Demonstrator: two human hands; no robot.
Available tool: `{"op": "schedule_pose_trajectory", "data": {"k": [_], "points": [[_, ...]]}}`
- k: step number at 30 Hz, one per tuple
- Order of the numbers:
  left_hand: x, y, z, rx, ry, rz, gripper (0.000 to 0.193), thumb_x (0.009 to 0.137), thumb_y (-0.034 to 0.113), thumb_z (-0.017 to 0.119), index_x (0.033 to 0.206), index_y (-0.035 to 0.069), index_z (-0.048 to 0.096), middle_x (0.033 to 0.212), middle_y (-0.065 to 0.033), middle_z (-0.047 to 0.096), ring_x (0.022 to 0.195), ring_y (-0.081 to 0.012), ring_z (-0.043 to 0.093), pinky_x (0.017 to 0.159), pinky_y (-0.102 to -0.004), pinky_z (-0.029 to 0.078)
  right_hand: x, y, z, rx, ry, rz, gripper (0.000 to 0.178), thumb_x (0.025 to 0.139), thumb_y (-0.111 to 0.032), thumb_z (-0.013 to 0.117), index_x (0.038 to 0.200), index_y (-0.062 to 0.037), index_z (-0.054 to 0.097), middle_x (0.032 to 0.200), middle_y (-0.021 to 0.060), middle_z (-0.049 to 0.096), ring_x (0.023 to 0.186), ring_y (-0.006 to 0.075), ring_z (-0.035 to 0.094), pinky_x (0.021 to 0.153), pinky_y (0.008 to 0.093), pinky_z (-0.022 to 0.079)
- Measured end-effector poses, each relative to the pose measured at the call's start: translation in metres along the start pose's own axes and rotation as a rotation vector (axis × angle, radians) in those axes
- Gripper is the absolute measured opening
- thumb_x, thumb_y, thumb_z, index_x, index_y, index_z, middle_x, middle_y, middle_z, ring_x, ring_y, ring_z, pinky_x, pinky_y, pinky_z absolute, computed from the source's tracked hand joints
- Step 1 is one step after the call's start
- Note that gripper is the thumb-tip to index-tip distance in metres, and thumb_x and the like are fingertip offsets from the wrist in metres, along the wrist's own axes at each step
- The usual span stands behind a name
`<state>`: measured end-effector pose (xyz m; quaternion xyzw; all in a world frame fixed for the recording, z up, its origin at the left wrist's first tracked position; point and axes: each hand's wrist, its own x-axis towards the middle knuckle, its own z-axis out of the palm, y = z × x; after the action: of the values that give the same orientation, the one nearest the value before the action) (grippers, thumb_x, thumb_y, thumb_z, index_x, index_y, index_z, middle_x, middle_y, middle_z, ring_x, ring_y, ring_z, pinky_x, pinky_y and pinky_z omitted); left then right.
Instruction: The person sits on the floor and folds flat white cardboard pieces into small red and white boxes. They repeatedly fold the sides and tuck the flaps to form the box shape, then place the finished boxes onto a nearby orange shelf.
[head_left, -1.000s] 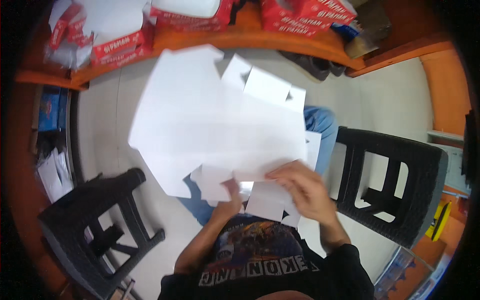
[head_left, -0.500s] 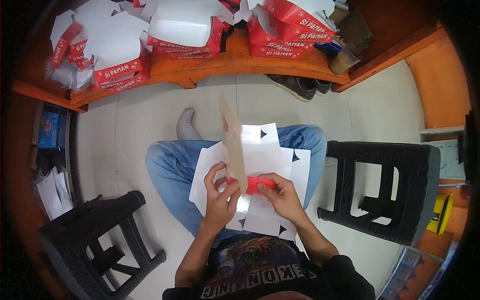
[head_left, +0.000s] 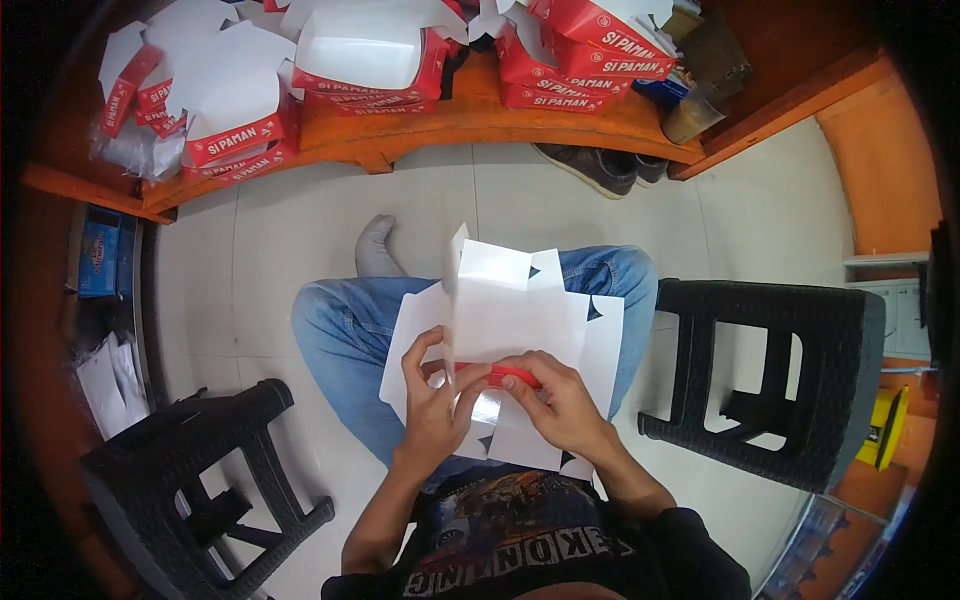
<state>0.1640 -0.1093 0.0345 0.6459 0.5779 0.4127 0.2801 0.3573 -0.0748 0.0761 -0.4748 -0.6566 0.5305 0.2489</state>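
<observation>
A partly folded cardboard box, with a red flap [head_left: 517,377], is held between my two hands above my lap. My left hand [head_left: 432,412] grips its left side, thumb and fingers closed on the board beside a raised side panel [head_left: 453,300]. On the red flap at the near edge, the thumb and fingers of my right hand [head_left: 557,402] are pinched. Under the box, flat white box blanks [head_left: 603,345] with cut corners lie across my legs. My fingers hide part of the fold.
Stacks of red and white folded boxes [head_left: 370,60] stand on an orange wooden table [head_left: 350,140] ahead. Black plastic stools flank me, one at the left [head_left: 200,480] and one at the right [head_left: 770,380]. Dark shoes [head_left: 595,168] rest under the table's edge.
The raised panel has swung from a slant to nearly edge-on, and less of its printed face shows. My right hand has shifted slightly left along the red flap, which looks narrower now.
</observation>
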Motion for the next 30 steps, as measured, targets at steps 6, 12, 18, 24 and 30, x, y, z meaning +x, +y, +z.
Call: {"op": "schedule_pose_trajectory", "data": {"k": [6, 12, 18, 24, 30], "points": [[-0.005, -0.017, -0.005, 0.125, -0.048, -0.201, 0.017, 0.096, 0.014, 0.069, 0.112, 0.008, 0.069, 0.14, -0.0244, 0.044, 0.128, -0.0417, 0.05, 0.106, -0.0503, 0.046, -0.005, -0.028, -0.03, -0.264, -0.091, -0.069, 0.046, 0.097, -0.032, 0.071, 0.131, -0.0036, 0.062, 0.108, 0.0175, 0.072, 0.115, 0.0348, 0.066, 0.114, 0.0474, 0.039], [0.012, 0.0, -0.007, -0.348, 0.159, -0.499, 0.011, 0.102, 0.012, 0.061, 0.107, 0.002, 0.065, 0.11, -0.0184, 0.061, 0.103, -0.0326, 0.062, 0.106, -0.0438, 0.044, -0.013, 0.007, -0.069, -0.019, 0.067, -0.3, 0.071, 0.079, -0.042, 0.085, 0.132, -0.0024, 0.061, 0.118, 0.0122, 0.073, 0.127, 0.0361, 0.061, 0.124, 0.0605, 0.015], [0.019, 0.003, 0.009, -0.101, 0.093, -0.281, 0.013, 0.104, 0.013, 0.06, 0.109, 0.003, 0.066, 0.133, -0.0241, 0.044, 0.121, -0.0365, 0.053, 0.097, -0.0407, 0.05, 0.016, 0.026, 0.0, 0.059, 0.573, -0.33, 0.019, 0.088, -0.001, 0.073, 0.106, -0.0021, 0.072, 0.105, 0.0107, 0.073, 0.116, 0.0314, 0.064, 0.12, 0.0575, 0.028], [0.009, 0.0, 0.018, -0.165, -0.021, -0.302, 0.013, 0.104, 0.013, 0.059, 0.109, 0.003, 0.067, 0.134, -0.0254, 0.044, 0.128, -0.0389, 0.049, 0.101, -0.0414, 0.046, 0.035, 0.021, 0.0, -0.225, 0.556, -0.36, 0.01, 0.088, -0.003, 0.073, 0.098, -0.0053, 0.075, 0.107, 0.0085, 0.073, 0.123, 0.0318, 0.06, 0.12, 0.0557, 0.027], [0.01, -0.006, 0.022, -0.183, 0.028, -0.236, 0.011, 0.102, 0.011, 0.061, 0.106, 0.003, 0.068, 0.14, -0.024, 0.038, 0.133, -0.0408, 0.045, 0.104, -0.0457, 0.044, 0.038, 0.026, -0.006, -0.308, 0.292, -0.383, 0.018, 0.089, -0.004, 0.071, 0.105, -0.0072, 0.077, 0.118, 0.003, 0.073, 0.13, 0.0332, 0.055, 0.122, 0.0574, 0.021]]}}
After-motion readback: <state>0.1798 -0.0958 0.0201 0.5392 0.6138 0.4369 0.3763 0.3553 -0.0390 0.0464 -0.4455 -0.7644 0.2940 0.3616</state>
